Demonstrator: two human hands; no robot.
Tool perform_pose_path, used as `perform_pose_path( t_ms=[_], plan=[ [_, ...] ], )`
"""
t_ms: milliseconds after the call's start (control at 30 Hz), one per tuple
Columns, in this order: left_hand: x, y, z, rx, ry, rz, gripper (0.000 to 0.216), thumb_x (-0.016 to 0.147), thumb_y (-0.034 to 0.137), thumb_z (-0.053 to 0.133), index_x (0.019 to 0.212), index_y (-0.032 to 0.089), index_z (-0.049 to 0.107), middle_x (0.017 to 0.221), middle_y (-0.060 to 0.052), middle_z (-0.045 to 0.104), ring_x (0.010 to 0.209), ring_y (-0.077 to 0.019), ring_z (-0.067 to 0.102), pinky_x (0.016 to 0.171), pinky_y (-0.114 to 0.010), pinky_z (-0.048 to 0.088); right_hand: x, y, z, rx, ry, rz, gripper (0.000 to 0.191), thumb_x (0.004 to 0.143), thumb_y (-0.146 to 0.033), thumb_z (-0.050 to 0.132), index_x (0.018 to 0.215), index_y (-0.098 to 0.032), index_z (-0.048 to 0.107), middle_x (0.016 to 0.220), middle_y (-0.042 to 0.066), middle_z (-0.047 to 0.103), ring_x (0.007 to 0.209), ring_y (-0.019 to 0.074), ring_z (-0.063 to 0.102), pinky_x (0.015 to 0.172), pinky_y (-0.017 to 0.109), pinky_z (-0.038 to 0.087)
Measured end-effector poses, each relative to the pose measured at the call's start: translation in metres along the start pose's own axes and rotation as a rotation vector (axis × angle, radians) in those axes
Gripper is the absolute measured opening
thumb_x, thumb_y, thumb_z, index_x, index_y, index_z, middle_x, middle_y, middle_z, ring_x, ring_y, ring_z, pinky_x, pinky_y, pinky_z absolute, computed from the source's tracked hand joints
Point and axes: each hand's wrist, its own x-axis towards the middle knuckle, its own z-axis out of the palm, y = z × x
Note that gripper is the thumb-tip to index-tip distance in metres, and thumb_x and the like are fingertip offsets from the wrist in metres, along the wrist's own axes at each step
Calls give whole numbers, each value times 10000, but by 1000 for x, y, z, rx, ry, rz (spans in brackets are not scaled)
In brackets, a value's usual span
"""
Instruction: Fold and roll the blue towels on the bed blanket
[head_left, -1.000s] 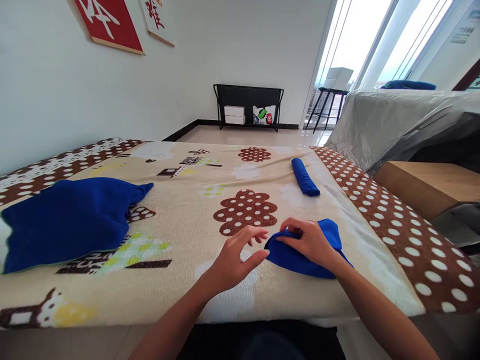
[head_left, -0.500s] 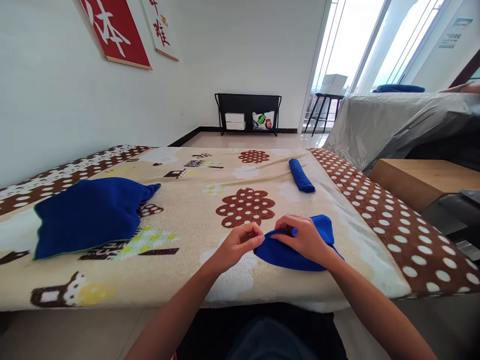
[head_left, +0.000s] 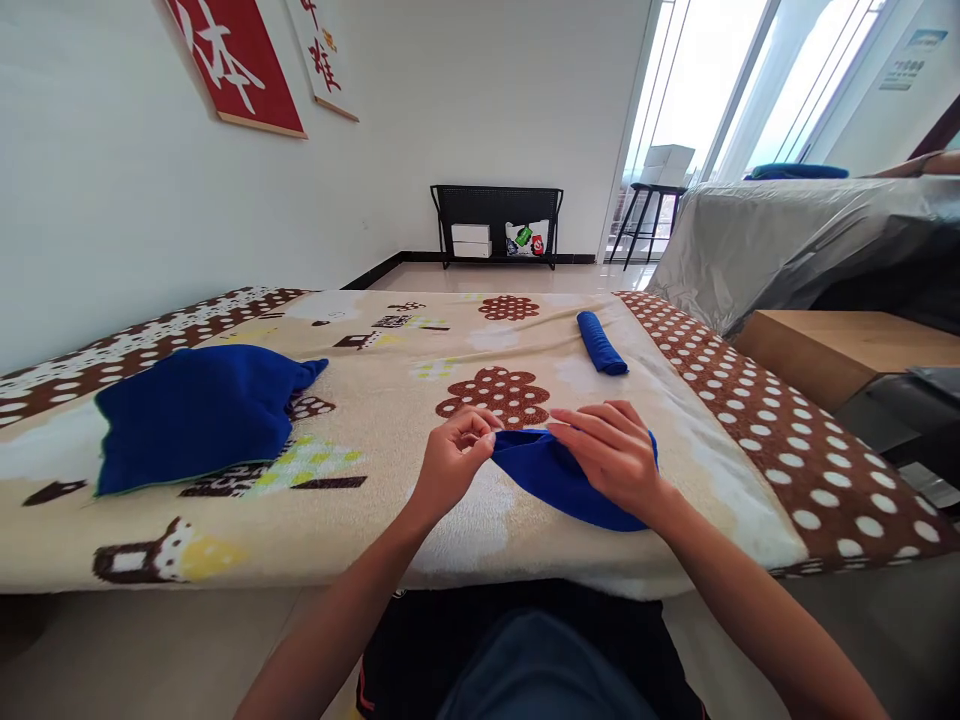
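A blue cloth (head_left: 559, 485), folded over into a pointed shape, lies on the patterned blanket in front of me. My left hand (head_left: 457, 455) pinches its left corner between thumb and fingertips, lifting it slightly. Over the cloth's upper edge, my right hand (head_left: 607, 450) rests with its fingers stretched out toward the left; its palm side is hidden. A rolled blue cloth (head_left: 601, 343) lies farther back, beyond my right hand. Off to the left, another blue cloth (head_left: 199, 415) is spread out loosely, with one corner pointing right.
The cream blanket (head_left: 390, 400) has a brown polka-dot border (head_left: 780, 450) along its right side. Beside it on the right stand a wooden box (head_left: 847, 345) and a surface under a grey cover (head_left: 757, 235). A black rack (head_left: 496, 207) stands against the far wall.
My left hand has drawn the cloth's corner a little left and up. The right hand has changed from a pinch to outstretched fingers over the cloth. The view has shifted slightly.
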Motion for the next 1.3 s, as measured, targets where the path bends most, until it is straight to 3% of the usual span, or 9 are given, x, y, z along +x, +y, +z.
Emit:
perform_pose_path(
  t_ms=[133, 233, 333, 600, 767, 867, 1000, 1133, 1300],
  plan=[
    [-2, 15, -12, -214, -40, 75, 172, 751, 234, 685, 617, 172, 597, 1293, -92, 630, 1179, -270, 577, 1000, -386, 455, 9, -12, -9, 341, -127, 293, 157, 1018, -265, 485, 1025, -215, 634, 930, 28, 704, 835, 145, 648, 776, 277, 500],
    [-7, 23, -19, -396, -251, 43, 169, 754, 220, 647, 631, 177, 540, 942, -87, 707, 982, -257, 641, 923, -406, 475, 14, -20, -10, 470, -202, 389, 203, 1035, -340, 456, 1030, -209, 610, 849, 5, 658, 732, 118, 600, 697, 239, 478],
    [-8, 24, -26, -414, -368, 75, 208, 784, 242, 627, 641, 184, 487, 658, -16, 579, 734, -187, 585, 753, -339, 466, 20, -23, -13, 551, -204, 459, 247, 1026, -398, 474, 1027, -202, 624, 854, 16, 661, 754, 128, 599, 714, 249, 479],
    [-17, 45, -57, 503, -592, 75, 354, 766, 412, 796, 988, 218, 601, 873, 21, 617, 727, -125, 535, 641, -235, 394, 38, -7, -57, 407, -624, 488, 301, 906, -518, 648, 950, -228, 713, 850, 7, 694, 758, 149, 594, 672, 267, 439],
    [-32, 68, -75, 894, -622, 234, 171, 929, 353, 624, 813, 233, 660, 713, 33, 661, 779, -152, 573, 751, -246, 417, 31, -11, -83, 190, -893, 366, 211, 939, -436, 622, 904, -230, 655, 841, -5, 649, 744, 143, 584, 686, 269, 435],
    [-31, 70, -90, 1011, -425, 414, 143, 908, 284, 617, 779, 243, 665, 671, 60, 670, 645, -130, 537, 833, -284, 409, 20, -19, -95, 13, -845, 296, 174, 988, -276, 500, 909, -231, 648, 912, 16, 637, 772, 147, 606, 701, 279, 448],
    [-23, 61, -111, 1096, 89, 659, 90, 816, 177, 627, 832, 237, 691, 673, 49, 676, 629, -136, 502, 829, -308, 400, 7, -14, -111, -183, -584, 188, 220, 989, -220, 472, 1098, -252, 661, 1086, 39, 659, 899, 177, 645, 803, 306, 488],
    [-21, 57, -127, 1138, 337, 646, 133, 820, 198, 641, 903, 240, 736, 674, 22, 647, 698, -160, 484, 771, -295, 407, 1, 6, -124, -376, -346, 152, 227, 1005, -262, 476, 1126, -241, 667, 1054, 25, 720, 945, 198, 677, 851, 306, 497],
    [-25, 63, -152, 1045, 470, 498, 171, 841, 338, 686, 947, 233, 771, 707, 9, 655, 738, -164, 572, 786, -303, 437, -5, 22, -139, -597, -6, 356, 285, 967, -356, 510, 1114, -280, 742, 1004, -11, 767, 860, 191, 723, 735, 275, 484]
  ],
)
